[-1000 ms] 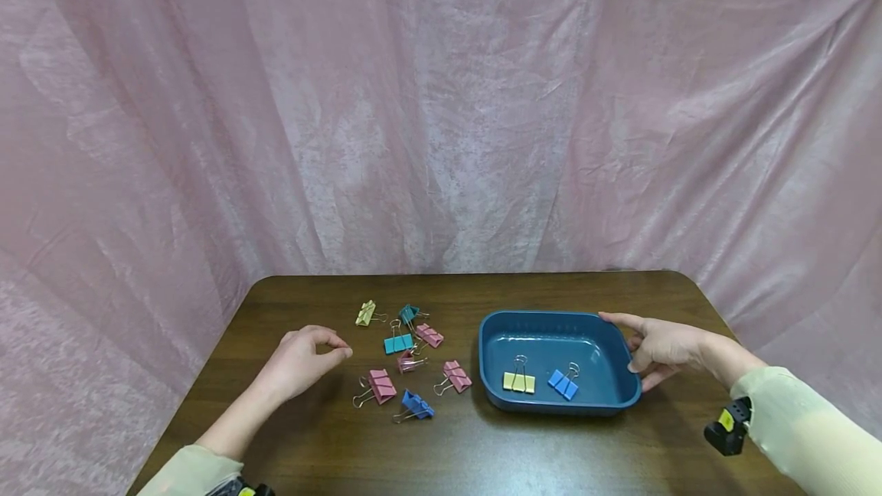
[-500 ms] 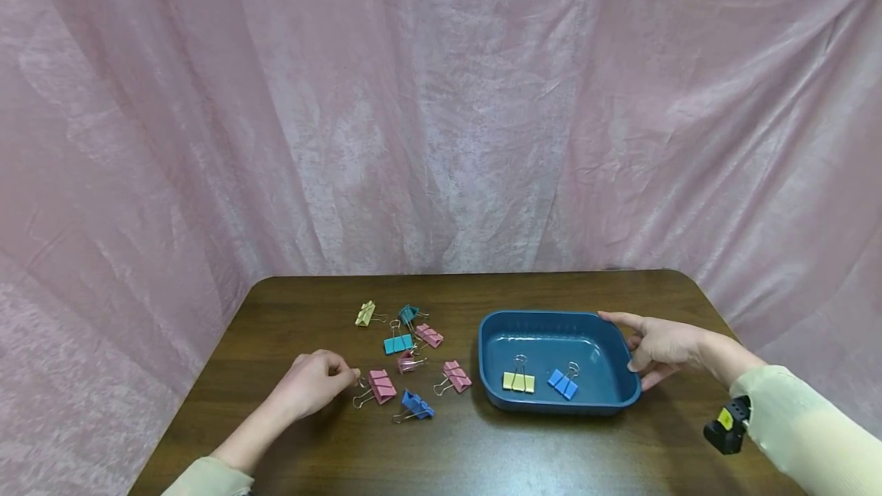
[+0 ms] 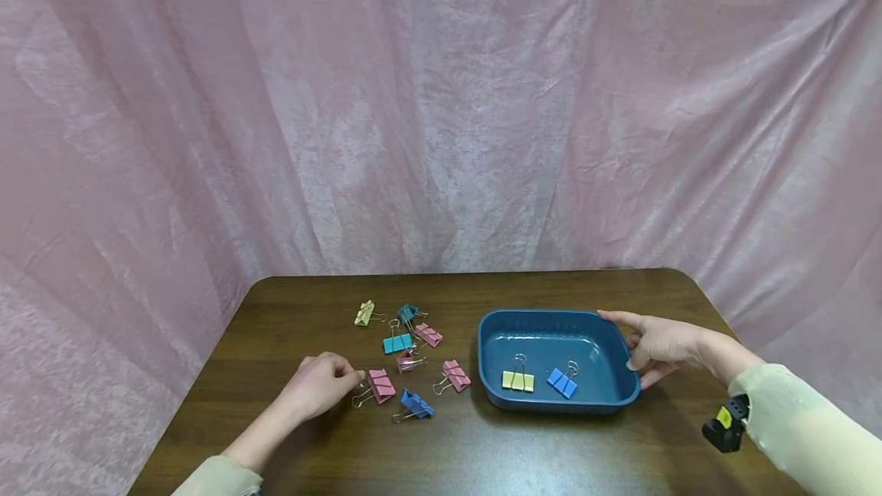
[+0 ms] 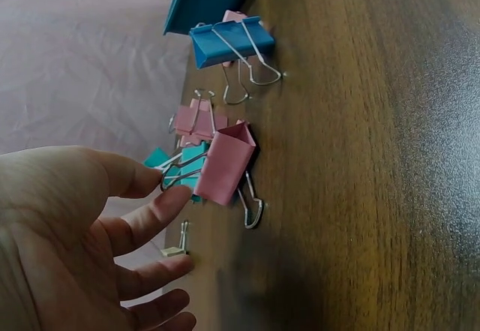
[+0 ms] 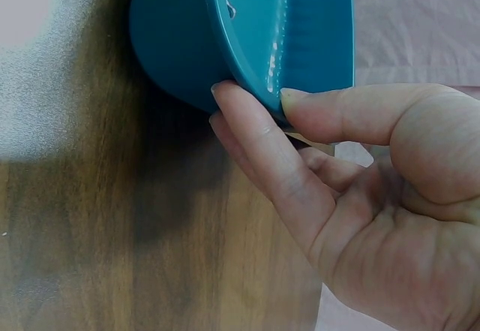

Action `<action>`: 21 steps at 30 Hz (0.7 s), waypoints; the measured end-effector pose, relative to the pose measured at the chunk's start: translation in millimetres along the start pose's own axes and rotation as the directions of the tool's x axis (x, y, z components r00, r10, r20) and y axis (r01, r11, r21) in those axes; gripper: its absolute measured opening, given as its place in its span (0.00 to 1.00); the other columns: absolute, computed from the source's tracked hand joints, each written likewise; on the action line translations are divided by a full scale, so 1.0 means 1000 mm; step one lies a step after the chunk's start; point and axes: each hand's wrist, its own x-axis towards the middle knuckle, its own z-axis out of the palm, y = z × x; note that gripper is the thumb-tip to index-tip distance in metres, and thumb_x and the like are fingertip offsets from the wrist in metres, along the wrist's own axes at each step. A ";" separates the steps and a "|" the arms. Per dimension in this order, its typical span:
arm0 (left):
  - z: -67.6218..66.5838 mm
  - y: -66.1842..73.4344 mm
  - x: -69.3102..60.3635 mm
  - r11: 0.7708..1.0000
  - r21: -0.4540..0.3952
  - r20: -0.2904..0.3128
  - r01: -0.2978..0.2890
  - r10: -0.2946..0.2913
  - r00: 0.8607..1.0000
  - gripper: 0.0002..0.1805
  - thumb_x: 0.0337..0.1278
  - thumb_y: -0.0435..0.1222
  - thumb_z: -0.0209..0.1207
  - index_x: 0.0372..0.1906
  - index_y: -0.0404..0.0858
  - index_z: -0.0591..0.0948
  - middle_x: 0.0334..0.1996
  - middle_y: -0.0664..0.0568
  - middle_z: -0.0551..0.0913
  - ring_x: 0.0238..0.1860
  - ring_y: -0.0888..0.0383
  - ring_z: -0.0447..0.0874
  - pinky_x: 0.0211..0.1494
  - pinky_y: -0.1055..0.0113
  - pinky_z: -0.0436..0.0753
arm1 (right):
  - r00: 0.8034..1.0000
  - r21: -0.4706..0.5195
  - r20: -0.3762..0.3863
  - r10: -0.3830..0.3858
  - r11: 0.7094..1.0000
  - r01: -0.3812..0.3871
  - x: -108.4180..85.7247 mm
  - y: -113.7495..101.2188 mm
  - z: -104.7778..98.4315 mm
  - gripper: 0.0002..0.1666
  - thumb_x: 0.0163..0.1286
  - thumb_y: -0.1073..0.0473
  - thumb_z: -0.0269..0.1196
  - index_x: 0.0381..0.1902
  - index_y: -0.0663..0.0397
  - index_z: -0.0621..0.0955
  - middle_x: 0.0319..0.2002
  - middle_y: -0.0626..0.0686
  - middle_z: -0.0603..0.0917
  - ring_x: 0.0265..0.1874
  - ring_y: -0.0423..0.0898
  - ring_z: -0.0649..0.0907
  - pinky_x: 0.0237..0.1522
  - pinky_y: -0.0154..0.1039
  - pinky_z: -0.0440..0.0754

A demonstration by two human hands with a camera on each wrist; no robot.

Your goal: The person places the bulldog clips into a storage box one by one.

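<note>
My left hand (image 3: 320,387) pinches one wire handle of a pink binder clip (image 3: 382,386) between thumb and index finger; in the left wrist view that clip (image 4: 227,163) lies on the wood, its other handle pointing away. My right hand (image 3: 664,347) grips the right end of a blue plastic box (image 3: 485,373), thumb over the rim and fingers outside, as the right wrist view shows. Inside the box lie a yellow binder clip (image 3: 517,381) and a blue binder clip (image 3: 562,383).
Around the left hand lie a blue clip (image 3: 416,403), a pink clip (image 3: 455,375), a turquoise clip (image 3: 396,344), a dark teal clip (image 3: 408,314), a yellow clip (image 3: 364,313) and other pink ones. A pink curtain (image 3: 441,113) hangs behind the wooden table (image 3: 482,458).
My left hand has moved down and to the right, from above the table to the pink binder clip, and has taken its handle. The right hand and the box stay in place.
</note>
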 end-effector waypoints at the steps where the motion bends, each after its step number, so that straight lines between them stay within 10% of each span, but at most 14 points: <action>1: 0.001 0.000 0.000 1.000 0.001 0.002 0.002 -0.002 1.000 0.18 0.65 0.48 0.64 0.20 0.48 0.82 0.39 0.56 0.85 0.48 0.43 0.78 0.52 0.47 0.75 | 1.000 0.000 0.000 0.000 1.000 0.000 0.000 0.000 0.000 0.64 0.54 0.84 0.61 0.83 0.45 0.49 0.61 0.72 0.75 0.43 0.63 0.87 0.37 0.57 0.87; 21: 0.004 0.001 0.004 1.000 -0.013 0.012 0.019 -0.019 1.000 0.17 0.64 0.45 0.64 0.20 0.46 0.80 0.38 0.53 0.83 0.48 0.43 0.77 0.52 0.47 0.75 | 1.000 -0.010 -0.003 -0.005 1.000 0.005 -0.002 -0.001 0.002 0.64 0.54 0.83 0.61 0.83 0.46 0.50 0.57 0.69 0.78 0.42 0.62 0.87 0.36 0.57 0.87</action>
